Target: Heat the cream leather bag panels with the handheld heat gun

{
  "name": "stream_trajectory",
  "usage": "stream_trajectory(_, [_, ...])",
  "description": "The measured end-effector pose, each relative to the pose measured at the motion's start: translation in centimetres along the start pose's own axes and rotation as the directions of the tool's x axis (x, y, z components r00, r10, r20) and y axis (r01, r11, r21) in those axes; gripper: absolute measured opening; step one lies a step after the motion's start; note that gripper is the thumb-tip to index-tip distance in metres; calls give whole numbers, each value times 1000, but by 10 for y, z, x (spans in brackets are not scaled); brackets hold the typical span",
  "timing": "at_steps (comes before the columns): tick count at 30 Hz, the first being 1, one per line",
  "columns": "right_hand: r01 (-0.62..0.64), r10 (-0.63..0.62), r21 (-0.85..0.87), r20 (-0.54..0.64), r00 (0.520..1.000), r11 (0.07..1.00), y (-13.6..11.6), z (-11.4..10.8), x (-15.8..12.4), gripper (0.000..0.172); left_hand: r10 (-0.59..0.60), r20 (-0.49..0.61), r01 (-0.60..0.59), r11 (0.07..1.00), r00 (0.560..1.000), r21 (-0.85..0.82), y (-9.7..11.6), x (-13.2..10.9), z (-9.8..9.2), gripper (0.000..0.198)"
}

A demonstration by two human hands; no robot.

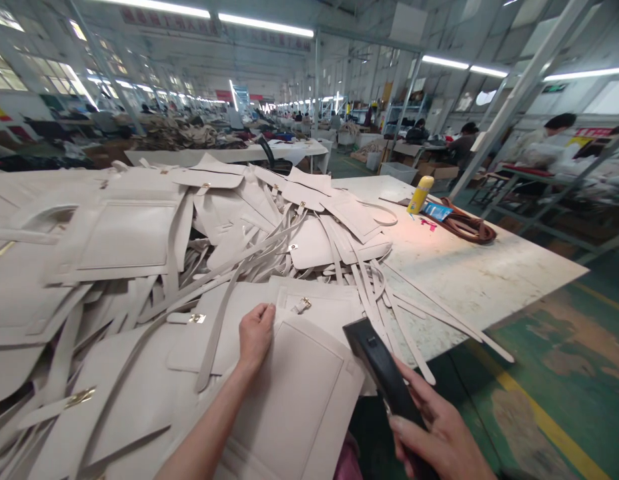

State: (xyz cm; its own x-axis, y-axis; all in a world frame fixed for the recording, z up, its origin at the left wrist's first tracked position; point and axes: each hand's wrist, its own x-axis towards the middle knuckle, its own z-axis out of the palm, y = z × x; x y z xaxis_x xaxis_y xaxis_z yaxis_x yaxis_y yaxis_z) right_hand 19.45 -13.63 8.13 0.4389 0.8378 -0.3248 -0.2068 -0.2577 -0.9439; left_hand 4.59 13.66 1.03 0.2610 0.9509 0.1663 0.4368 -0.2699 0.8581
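Cream leather-like panel [294, 393] lies flat at the near edge of the counter [469, 273], on top of the heap of similar bag pieces [124, 233]. The left hand [255, 337] rests on its upper edge, fingers curled down and pressing it, forearm reaching in from below. The right hand [439, 433] is closed around the handle end of a black tool [382, 370], held off the counter's edge with its head tilted toward the panel's right corner.

The panel looks light, fairly stiff yet bendable, with a smooth face that may slide on the pieces beneath; its edges or stitched rim seem the safest hold, clear of the brass clasp [303, 305]. Loose straps [389, 300] trail across the counter; further off stand a yellow bottle [420, 194] and a brown strap [467, 227].
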Motion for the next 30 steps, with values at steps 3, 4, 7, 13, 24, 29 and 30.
stream_trajectory(3, [-20, 9, 62, 172, 985, 998, 15, -2, -11, 73, 3, -4, -2, 999, 1000, 43, 0, 0, 2, 30])
stream_trajectory(4, [-31, 14, 85, 197, 980, 996, 20, 0, -10, 71, 7, -5, -7, 998, 1000, 56, 0, 0, 3, 30])
stream_trajectory(7, [-110, 90, 111, 173, 981, 988, 33, 10, 3, 76, 29, -12, -28, 995, 999, 93, 0, 2, 3, 31])
stream_trajectory(13, [59, -55, 38, -107, 993, 998, 25, 4, 23, 78, 94, -73, -76, 973, 993, 220, 13, 5, -4, 24])
stream_trajectory(24, [106, -83, 73, -268, 960, 992, 38, -25, -2, 87, 417, 497, -548, 823, 761, 149, 64, -153, 79, 76])
stream_trajectory(29, [133, -113, 65, -254, 961, 989, 32, -24, -13, 83, 380, 392, -417, 909, 838, 10, 38, -141, 77, 67])
stream_trajectory(30, [127, -106, 70, -241, 965, 989, 32, -24, -15, 84, 362, 386, -356, 930, 849, -90, 36, -136, 71, 63])
